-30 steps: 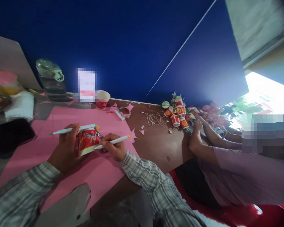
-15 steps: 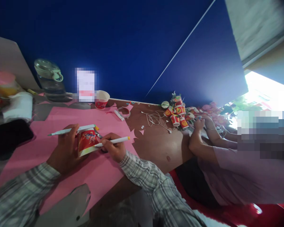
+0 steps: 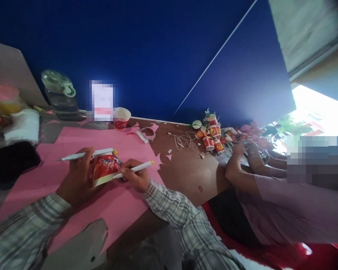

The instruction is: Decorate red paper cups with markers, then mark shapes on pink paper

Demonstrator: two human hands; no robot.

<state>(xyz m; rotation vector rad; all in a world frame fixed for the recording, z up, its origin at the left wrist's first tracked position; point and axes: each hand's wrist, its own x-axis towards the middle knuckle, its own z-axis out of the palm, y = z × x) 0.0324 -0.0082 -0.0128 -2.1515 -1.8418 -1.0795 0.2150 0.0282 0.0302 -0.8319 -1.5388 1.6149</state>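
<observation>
My left hand [image 3: 78, 182] is closed around a red printed paper cup [image 3: 105, 165], tipped on its side over a pink paper sheet [image 3: 129, 146]. Between its thumb and fingers lies an uncapped white marker [image 3: 81, 154] with a greenish tip pointing left. My right hand [image 3: 136, 175] pinches a second white marker [image 3: 139, 167] with a yellow end. That marker's tip is at the cup's pale rim, which shows yellow-green colouring. A small shiny grey object [image 3: 117, 159] sits between cup and right fingers; its kind is unclear.
A phone [image 3: 14, 163] and a white cup [image 3: 22, 127] lie left, near a water bottle [image 3: 59, 93]. Behind the paper stand a paper cup [image 3: 122, 118] and a glue stick [image 3: 141, 137]. Rightward are a white cable [image 3: 183, 141], stacked red cups [image 3: 212, 131] and a co-worker's arms [image 3: 238, 161].
The right hand's marker has shifted very slightly along the cup's rim. My left hand and the cup hold almost still. The co-worker's hands moved a little.
</observation>
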